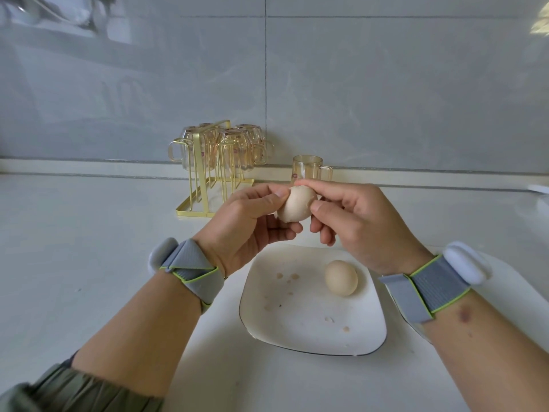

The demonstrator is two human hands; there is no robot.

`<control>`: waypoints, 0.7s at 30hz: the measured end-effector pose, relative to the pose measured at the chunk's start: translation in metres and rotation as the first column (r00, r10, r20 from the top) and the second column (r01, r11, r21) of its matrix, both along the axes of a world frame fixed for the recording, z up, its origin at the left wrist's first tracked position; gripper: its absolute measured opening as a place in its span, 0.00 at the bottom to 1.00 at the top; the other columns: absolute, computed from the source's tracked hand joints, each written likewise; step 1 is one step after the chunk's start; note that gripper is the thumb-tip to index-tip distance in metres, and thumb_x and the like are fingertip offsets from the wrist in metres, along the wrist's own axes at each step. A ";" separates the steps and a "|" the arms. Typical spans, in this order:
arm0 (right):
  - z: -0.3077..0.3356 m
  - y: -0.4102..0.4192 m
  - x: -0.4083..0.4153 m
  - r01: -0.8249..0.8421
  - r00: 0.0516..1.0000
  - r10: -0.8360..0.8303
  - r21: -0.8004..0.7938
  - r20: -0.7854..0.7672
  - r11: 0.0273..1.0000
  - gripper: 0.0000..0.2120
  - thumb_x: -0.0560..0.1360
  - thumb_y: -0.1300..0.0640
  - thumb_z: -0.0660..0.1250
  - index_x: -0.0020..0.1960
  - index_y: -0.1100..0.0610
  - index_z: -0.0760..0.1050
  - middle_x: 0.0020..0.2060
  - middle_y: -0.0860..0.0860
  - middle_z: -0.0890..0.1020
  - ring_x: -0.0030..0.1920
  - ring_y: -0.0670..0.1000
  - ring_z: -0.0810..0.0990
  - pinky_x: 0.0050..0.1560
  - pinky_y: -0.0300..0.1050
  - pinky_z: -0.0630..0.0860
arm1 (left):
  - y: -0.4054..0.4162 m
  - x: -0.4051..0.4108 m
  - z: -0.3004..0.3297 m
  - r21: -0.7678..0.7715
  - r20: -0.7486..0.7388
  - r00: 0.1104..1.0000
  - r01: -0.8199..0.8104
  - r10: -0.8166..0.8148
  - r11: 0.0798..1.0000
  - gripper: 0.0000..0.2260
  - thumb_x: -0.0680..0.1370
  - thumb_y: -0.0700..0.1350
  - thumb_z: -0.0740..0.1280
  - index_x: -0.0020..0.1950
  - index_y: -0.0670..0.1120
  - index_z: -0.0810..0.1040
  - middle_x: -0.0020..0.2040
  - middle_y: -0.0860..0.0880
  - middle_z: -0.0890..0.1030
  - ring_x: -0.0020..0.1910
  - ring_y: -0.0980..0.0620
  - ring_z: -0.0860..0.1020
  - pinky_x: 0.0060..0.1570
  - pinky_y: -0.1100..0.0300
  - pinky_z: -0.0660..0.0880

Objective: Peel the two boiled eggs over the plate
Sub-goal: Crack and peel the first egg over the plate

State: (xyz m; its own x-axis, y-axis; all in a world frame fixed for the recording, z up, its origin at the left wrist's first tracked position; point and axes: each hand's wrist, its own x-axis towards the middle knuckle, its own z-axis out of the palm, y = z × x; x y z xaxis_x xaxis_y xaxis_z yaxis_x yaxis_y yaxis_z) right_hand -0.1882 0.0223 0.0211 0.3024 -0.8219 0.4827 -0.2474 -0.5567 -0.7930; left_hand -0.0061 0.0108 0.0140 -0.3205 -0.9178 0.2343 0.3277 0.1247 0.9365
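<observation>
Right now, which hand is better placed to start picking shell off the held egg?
Probably right: the right hand pinches the egg's top with thumb and fingertip, while the left hand cradles it from below.

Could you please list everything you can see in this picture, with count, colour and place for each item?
held egg: one, pale beige, gripped by both hands above the plate's far edge
second egg: one, beige, shell whole, lying on the plate
plate: one, white with dark rim, on the counter, a few small specks on it
cup rack: one, gold wire, at the back by the wall
hanging cups: several, amber glass, inverted on the rack
standing cup: one, amber glass, upright, right of the rack
counter: one, white
left hand: grips the egg
right hand: pinches the egg
wristbands: two, grey, one per wrist
</observation>
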 end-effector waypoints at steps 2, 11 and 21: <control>0.000 0.000 0.000 -0.013 1.000 0.012 0.021 0.020 1.000 0.21 0.74 0.54 0.62 0.65 0.50 0.79 0.30 0.48 0.79 0.30 0.47 0.76 0.35 0.42 0.75 | 0.000 0.000 0.000 0.003 -0.002 1.000 0.003 -0.003 1.000 0.14 0.78 0.42 0.61 0.59 0.33 0.75 0.41 0.40 0.79 0.33 0.46 0.78 0.37 0.56 0.78; 0.002 0.002 0.001 -0.102 0.992 0.098 0.039 0.079 0.994 0.18 0.74 0.57 0.64 0.62 0.45 0.79 0.29 0.51 0.81 0.29 0.49 0.76 0.33 0.44 0.75 | 0.000 -0.002 -0.002 0.057 -0.020 0.999 0.043 -0.042 0.997 0.14 0.80 0.47 0.60 0.49 0.39 0.81 0.39 0.40 0.77 0.31 0.47 0.75 0.36 0.56 0.75; 0.003 0.003 0.000 -0.134 0.985 0.122 0.093 0.118 0.987 0.19 0.75 0.60 0.63 0.64 0.50 0.78 0.30 0.54 0.82 0.29 0.51 0.77 0.32 0.45 0.75 | -0.001 -0.003 -0.002 0.087 -0.020 0.998 0.054 -0.053 0.995 0.14 0.83 0.47 0.57 0.52 0.39 0.77 0.38 0.41 0.79 0.28 0.48 0.75 0.33 0.58 0.76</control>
State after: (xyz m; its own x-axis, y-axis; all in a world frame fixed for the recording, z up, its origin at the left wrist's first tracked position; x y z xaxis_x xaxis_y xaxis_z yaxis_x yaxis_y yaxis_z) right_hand -0.1880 0.0253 0.0244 0.3570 -0.8258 0.4366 -0.0859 -0.4944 -0.8650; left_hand -0.0094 0.0096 0.0120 -0.3662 -0.9168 0.1595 0.3483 0.0239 0.9371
